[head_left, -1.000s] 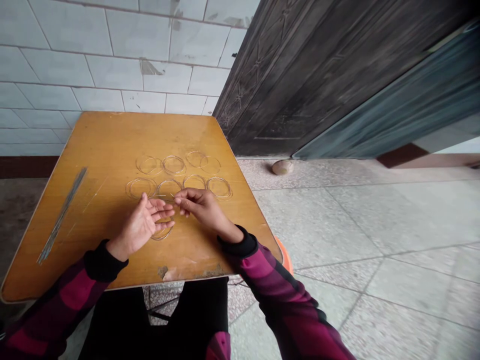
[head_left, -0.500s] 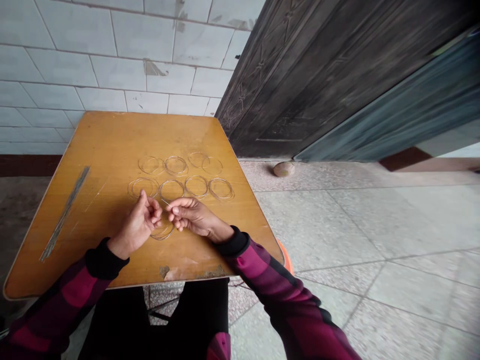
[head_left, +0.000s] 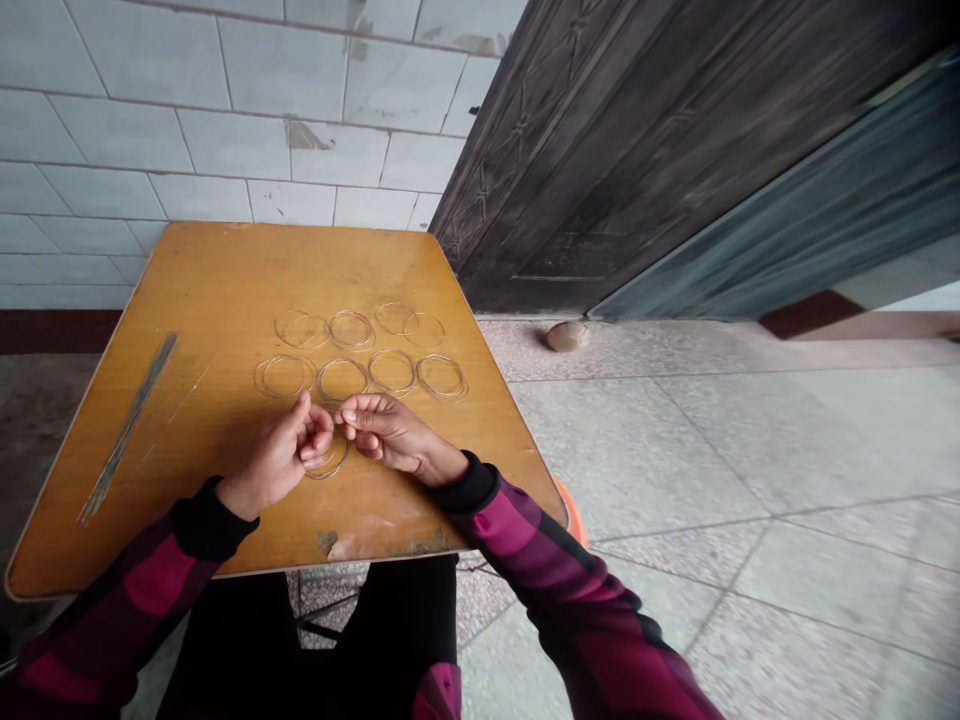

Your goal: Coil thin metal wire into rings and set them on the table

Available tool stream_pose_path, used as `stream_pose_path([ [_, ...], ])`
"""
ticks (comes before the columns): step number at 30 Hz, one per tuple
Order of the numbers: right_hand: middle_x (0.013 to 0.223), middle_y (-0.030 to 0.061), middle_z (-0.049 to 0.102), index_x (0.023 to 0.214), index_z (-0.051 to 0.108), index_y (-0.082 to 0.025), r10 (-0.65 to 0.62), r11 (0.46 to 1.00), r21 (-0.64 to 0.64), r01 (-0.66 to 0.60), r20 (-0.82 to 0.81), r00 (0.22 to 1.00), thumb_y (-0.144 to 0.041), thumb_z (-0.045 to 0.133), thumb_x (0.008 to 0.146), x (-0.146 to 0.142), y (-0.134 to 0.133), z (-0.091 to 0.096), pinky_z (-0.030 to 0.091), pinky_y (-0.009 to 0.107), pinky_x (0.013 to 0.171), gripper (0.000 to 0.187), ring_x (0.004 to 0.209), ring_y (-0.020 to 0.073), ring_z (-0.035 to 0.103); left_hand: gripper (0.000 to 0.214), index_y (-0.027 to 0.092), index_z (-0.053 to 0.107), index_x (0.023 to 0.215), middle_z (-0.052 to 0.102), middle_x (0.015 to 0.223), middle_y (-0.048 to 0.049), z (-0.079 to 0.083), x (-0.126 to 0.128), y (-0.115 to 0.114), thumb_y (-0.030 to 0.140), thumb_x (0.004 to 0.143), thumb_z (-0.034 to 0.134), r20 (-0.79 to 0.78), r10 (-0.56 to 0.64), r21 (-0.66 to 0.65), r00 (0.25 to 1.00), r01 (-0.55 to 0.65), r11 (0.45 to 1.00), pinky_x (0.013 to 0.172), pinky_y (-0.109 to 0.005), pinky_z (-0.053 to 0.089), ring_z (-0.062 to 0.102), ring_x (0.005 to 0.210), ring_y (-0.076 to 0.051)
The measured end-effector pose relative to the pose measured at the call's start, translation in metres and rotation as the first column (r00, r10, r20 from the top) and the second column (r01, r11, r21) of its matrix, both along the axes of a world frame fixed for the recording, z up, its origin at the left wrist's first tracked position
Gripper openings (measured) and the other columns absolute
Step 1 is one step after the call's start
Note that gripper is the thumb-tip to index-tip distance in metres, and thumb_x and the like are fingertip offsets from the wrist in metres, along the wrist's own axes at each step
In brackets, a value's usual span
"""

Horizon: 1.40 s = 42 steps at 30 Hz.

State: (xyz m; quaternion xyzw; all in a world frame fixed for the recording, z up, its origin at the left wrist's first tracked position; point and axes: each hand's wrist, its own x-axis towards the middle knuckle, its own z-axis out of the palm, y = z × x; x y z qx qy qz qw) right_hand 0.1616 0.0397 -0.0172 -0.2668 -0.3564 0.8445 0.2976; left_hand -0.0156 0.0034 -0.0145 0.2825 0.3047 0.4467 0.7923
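My left hand [head_left: 281,455] and my right hand [head_left: 390,432] meet fingertip to fingertip over the near middle of a worn wooden table [head_left: 225,270]. Both are curled closed on a thin wire ring [head_left: 331,462], whose lower arc shows beneath the fingers against the tabletop. Just beyond the hands lie several finished wire rings [head_left: 358,352] in two rows. Both arms wear magenta and black checked sleeves.
A bundle of straight wire rods [head_left: 126,428] lies along the table's left side. A tiled wall stands behind, a dark carved door [head_left: 637,150] to the right. A stone [head_left: 566,336] rests on the paved floor. Something orange [head_left: 571,510] shows under the table's right corner.
My left hand has gone from open palm to curled fingers. Both hands have drawn together over the wire ring and shifted slightly towards me.
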Motion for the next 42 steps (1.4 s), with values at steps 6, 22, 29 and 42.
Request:
stream_pose_path([
  [6, 0.061, -0.0074, 0.064, 0.091, 0.064, -0.017, -0.046, 0.997, 0.066, 0.043, 0.045, 0.998, -0.033, 0.083, 0.07, 0.001, -0.001, 0.005, 0.033, 0.01, 0.032, 0.033, 0.035, 0.0003, 0.044, 0.044, 0.013, 0.062, 0.065, 0.047, 0.051, 0.0028, 0.001, -0.002, 0.001, 0.053, 0.082, 0.065, -0.069, -0.055, -0.027, 0.996, 0.053, 0.998, 0.043, -0.019, 0.023, 0.032, 0.041, -0.004],
  [22, 0.078, 0.0061, 0.062, 0.095, 0.068, -0.015, -0.725, 0.007, 0.92, -0.393, 0.275, 0.631, -0.021, 0.044, 0.099, 0.009, -0.016, 0.007, 0.041, 0.025, 0.058, 0.025, 0.065, 0.0128, 0.055, 0.026, 0.01, 0.067, 0.067, 0.056, 0.06, -0.0022, 0.0, -0.001, 0.001, 0.03, 0.084, 0.064, -0.04, -0.011, -0.098, 0.999, 0.007, 0.995, 0.047, -0.019, 0.035, 0.044, 0.048, -0.007],
  [29, 0.07, 0.0029, 0.056, 0.085, 0.065, -0.016, -0.726, -0.158, 0.84, -0.519, 0.258, 0.638, -0.013, 0.039, 0.098, 0.014, -0.014, 0.014, 0.032, 0.026, 0.054, 0.029, 0.06, 0.0122, 0.047, 0.01, 0.009, 0.069, 0.074, 0.063, 0.07, -0.0065, -0.006, -0.009, 0.007, 0.014, 0.081, 0.063, 0.096, -0.142, -0.195, 0.985, 0.159, 0.968, 0.059, -0.025, 0.049, 0.054, 0.056, -0.01],
  [42, 0.126, 0.0202, 0.059, 0.144, 0.04, -0.013, -0.672, -0.052, 0.945, -0.322, 0.205, 0.712, -0.054, 0.058, 0.09, 0.011, -0.008, 0.012, 0.051, 0.046, 0.098, 0.069, 0.119, 0.0294, 0.057, 0.007, 0.011, 0.069, 0.075, 0.066, 0.081, -0.0052, -0.004, -0.007, 0.006, 0.014, 0.08, 0.071, 0.177, -0.011, -0.042, 0.984, 0.019, 0.999, 0.078, -0.029, 0.055, 0.065, 0.08, -0.016],
])
